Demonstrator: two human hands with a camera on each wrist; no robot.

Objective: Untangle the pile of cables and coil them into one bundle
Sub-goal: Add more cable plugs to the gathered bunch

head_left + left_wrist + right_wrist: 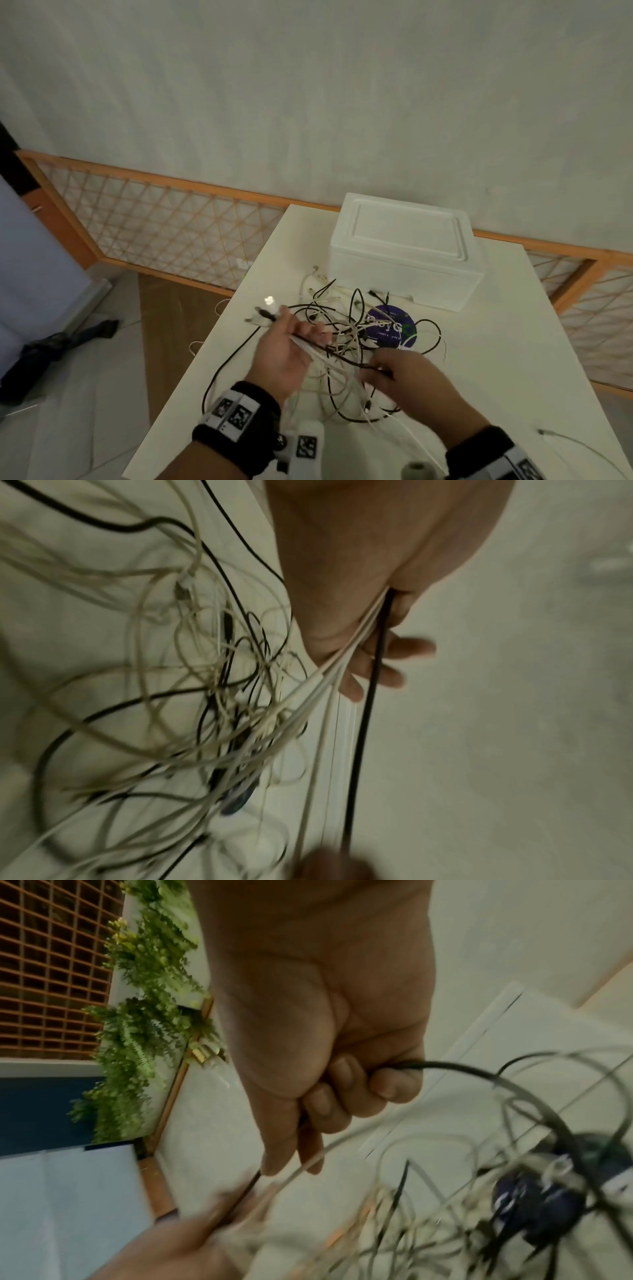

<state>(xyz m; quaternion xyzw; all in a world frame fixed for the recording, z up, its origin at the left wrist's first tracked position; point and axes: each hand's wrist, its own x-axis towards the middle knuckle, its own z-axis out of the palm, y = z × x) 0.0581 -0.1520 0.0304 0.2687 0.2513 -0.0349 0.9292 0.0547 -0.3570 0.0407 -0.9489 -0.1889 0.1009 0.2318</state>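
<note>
Strands gathered in left hand (284, 356) run lower right to right hand (407, 377), which grips the black cable (342, 354); tangled pile (363, 329) lies beyond, frame centre, on the table (513, 359).

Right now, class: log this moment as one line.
left hand: holds gathered cables | right hand: grips black cable | pile: tangled
</note>
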